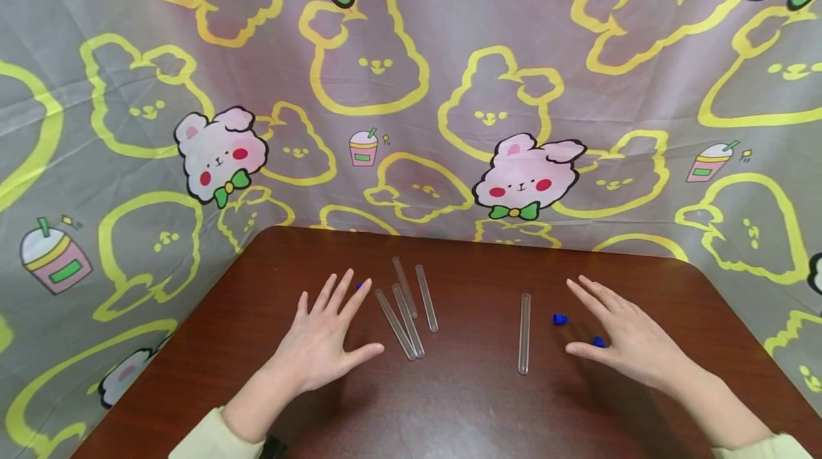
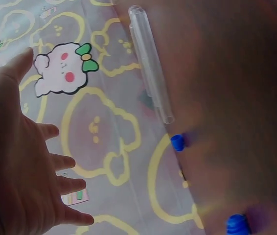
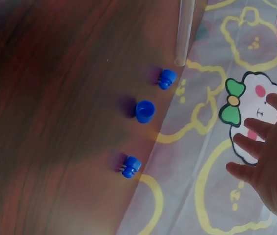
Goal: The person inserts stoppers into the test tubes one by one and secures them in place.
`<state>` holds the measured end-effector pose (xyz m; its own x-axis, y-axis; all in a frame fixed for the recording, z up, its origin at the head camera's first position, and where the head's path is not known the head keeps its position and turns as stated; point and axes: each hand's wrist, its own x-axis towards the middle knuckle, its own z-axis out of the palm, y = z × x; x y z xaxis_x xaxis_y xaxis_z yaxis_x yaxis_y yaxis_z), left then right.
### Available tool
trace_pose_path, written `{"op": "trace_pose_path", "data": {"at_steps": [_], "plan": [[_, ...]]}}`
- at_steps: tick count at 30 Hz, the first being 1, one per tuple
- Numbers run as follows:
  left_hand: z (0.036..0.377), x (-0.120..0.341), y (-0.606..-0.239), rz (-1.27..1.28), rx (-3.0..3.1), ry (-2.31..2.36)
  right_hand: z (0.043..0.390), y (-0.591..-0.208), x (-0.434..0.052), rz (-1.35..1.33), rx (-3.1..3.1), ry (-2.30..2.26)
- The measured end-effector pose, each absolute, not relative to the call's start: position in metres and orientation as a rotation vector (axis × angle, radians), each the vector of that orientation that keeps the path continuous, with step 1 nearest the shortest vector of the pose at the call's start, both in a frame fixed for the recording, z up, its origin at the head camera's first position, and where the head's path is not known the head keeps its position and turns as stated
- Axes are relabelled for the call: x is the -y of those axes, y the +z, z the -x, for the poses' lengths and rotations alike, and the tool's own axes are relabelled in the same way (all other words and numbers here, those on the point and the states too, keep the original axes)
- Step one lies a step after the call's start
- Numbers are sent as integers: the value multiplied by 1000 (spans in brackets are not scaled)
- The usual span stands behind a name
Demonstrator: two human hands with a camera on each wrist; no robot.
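My left hand is held over the table with fingers spread and nothing in it. Just right of it lie several clear test tubes in a loose group, two of them crossing or side by side. A blue cap peeks out behind the left index finger. On the other side my right hand also hovers with fingers extended, empty. Blue caps lie close to it, one partly covered by the thumb. A single test tube lies between the hands. Three blue caps show in the right wrist view.
A dark reddish-brown wooden table with rounded far corners carries everything. Behind it and along both sides hangs a grey curtain printed with yellow outlines and cartoon rabbits.
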<state>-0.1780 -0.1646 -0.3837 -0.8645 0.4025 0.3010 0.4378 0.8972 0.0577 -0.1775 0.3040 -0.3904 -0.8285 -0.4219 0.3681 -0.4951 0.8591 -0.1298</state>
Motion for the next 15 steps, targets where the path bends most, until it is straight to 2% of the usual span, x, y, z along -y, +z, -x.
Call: {"op": "trace_pose_path", "data": {"at_steps": [15], "plan": [[185, 170, -394, 605, 2851, -385, 195, -396, -314, -698, 2805, 607]]}}
